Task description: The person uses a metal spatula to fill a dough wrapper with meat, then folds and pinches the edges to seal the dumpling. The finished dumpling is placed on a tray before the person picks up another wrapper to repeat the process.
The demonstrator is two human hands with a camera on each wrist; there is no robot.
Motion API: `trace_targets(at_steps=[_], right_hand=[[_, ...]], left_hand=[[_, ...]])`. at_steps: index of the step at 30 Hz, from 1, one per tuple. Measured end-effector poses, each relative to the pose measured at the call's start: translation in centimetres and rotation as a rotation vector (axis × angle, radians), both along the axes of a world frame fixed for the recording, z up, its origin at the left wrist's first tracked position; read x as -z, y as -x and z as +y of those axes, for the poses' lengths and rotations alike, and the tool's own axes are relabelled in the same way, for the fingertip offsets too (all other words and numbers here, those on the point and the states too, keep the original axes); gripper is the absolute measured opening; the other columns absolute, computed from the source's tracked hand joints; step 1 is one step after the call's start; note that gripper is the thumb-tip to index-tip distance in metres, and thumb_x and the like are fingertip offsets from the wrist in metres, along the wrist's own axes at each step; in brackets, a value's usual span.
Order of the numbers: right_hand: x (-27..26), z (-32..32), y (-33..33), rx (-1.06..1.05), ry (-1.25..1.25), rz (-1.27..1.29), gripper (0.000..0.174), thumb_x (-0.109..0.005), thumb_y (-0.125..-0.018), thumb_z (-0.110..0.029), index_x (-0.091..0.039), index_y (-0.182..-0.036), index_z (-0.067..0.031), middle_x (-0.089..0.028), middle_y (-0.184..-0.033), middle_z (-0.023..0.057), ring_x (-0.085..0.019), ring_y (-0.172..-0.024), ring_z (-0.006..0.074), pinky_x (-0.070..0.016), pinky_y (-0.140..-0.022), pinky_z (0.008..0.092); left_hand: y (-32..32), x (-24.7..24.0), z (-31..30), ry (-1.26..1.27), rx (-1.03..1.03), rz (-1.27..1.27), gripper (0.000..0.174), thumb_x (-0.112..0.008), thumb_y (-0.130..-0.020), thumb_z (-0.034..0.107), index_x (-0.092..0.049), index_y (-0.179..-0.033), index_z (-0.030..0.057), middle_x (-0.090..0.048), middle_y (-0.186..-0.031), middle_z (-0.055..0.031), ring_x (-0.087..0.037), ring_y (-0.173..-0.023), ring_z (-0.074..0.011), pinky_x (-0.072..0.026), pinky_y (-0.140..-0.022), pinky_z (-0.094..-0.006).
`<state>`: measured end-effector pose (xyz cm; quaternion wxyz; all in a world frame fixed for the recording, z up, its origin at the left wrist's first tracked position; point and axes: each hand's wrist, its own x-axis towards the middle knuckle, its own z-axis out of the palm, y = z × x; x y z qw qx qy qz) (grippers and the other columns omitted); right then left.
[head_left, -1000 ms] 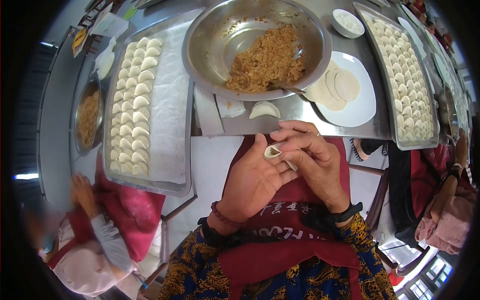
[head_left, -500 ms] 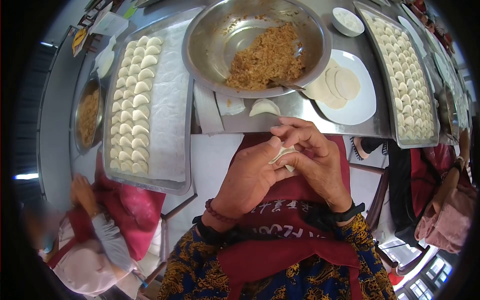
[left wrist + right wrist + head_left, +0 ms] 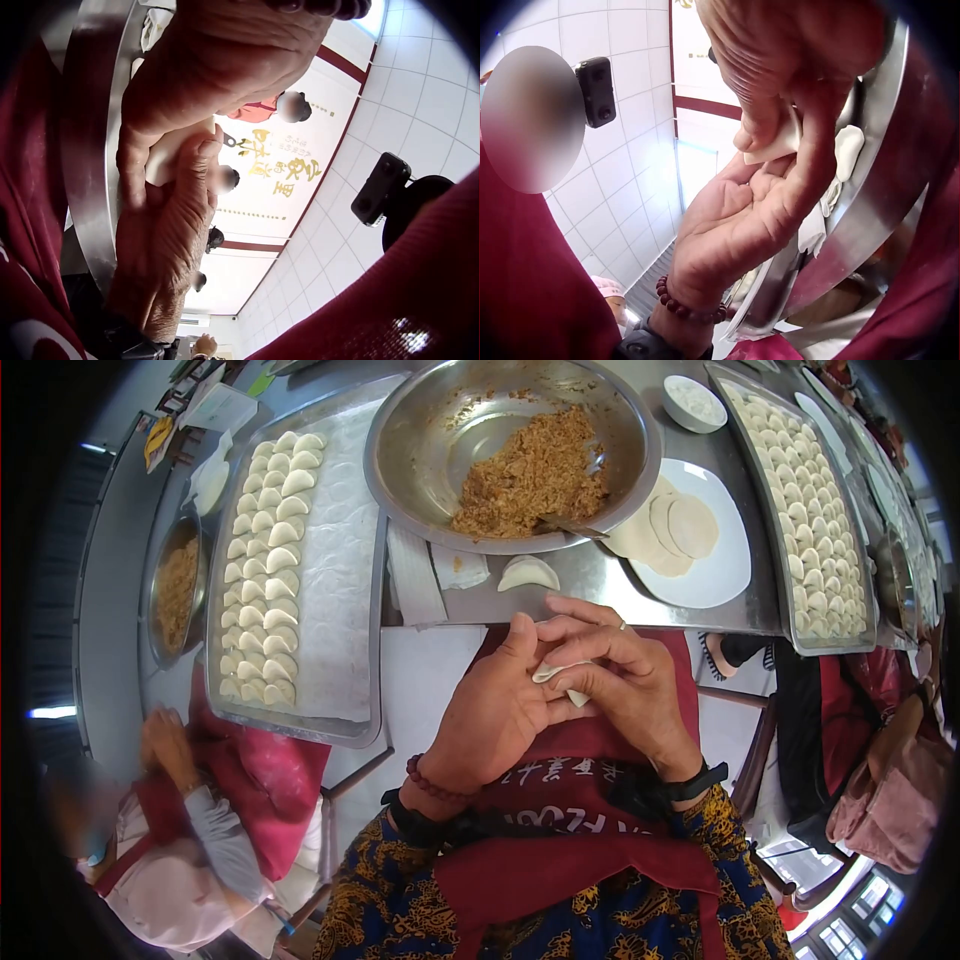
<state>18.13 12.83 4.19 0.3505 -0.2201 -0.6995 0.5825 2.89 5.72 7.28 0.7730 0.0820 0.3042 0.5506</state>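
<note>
Both hands meet in front of the apron around one pale dumpling (image 3: 553,671), which is partly hidden by fingers. My left hand (image 3: 495,710) cradles it from below and the left, its thumb raised beside it. From the right, my right hand (image 3: 632,685) pinches the dough between thumb and fingers. In the right wrist view, the right thumb lies along the smooth white dough (image 3: 776,146). A finished half-moon dumpling (image 3: 528,573) lies on the steel table edge just beyond the hands.
A large steel bowl (image 3: 400,500) holds brown filling and a utensil. Round wrappers (image 3: 685,530) lie on a white plate (image 3: 715,585). Trays of dumplings stand left (image 3: 340,670) and right (image 3: 830,645). A small white bowl (image 3: 697,410) stands behind the plate. Other people sit at both sides.
The dumpling's open end, with filling showing a second ago, is now pressed together. My left thumb came down onto the dough, then lifted off again. The right hand kept its pinch.
</note>
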Motion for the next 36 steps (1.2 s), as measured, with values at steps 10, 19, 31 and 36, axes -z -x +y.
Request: trace_targets(at_steps=[10, 19, 31, 36], right_hand=[[-0.5, -0.5, 0.5, 0.121, 0.155, 0.092, 0.011, -0.067, -0.086, 0.002, -0.070, -0.095, -0.0026, -0.070, -0.111, 0.0099, -0.053, -0.128, 0.0257, -0.0468, -0.101, 0.0348], [0.0, -0.5, 0.0, 0.078, 0.198, 0.076, 0.012, -0.069, -0.086, -0.002, -0.069, -0.098, -0.0032, -0.069, -0.115, 0.0105, -0.049, -0.131, 0.0253, -0.0464, -0.100, 0.0354], [-1.0, -0.7, 0.2, 0.128, 0.257, -0.053, 0.017, -0.069, -0.085, 0.000, -0.070, -0.101, -0.0032, -0.068, -0.120, 0.0110, -0.052, -0.128, 0.0273, -0.0456, -0.102, 0.0369], [0.1, -0.6, -0.1, 0.069, 0.191, 0.026, 0.011, -0.069, -0.085, -0.001, -0.072, -0.095, -0.0031, -0.070, -0.115, 0.0104, -0.052, -0.129, 0.0265, -0.0452, -0.102, 0.0368]], left_hand=[[-1.0, 1.1, -0.2, 0.001, -0.071, -0.179, 0.052, -0.027, -0.108, 0.040, -0.037, -0.140, 0.0009, -0.047, -0.138, -0.0147, -0.043, -0.134, -0.0245, -0.0341, -0.114, -0.0480], [-1.2, 1.1, -0.1, -0.004, -0.068, -0.093, 0.049, -0.031, -0.107, 0.037, -0.039, -0.137, -0.0015, -0.049, -0.136, -0.0169, -0.048, -0.129, -0.0271, -0.0372, -0.111, -0.0485], [-0.7, 0.9, -0.3, 0.002, -0.051, -0.114, 0.055, -0.030, -0.107, 0.042, -0.037, -0.140, -0.0019, -0.046, -0.139, -0.0157, -0.047, -0.130, -0.0257, -0.0383, -0.111, -0.0475], [-0.5, 0.8, -0.3, -0.012, -0.032, -0.104, 0.064, -0.023, -0.105, 0.051, -0.031, -0.143, 0.0000, -0.043, -0.143, -0.0162, -0.044, -0.133, -0.0276, -0.0358, -0.113, -0.0490]])
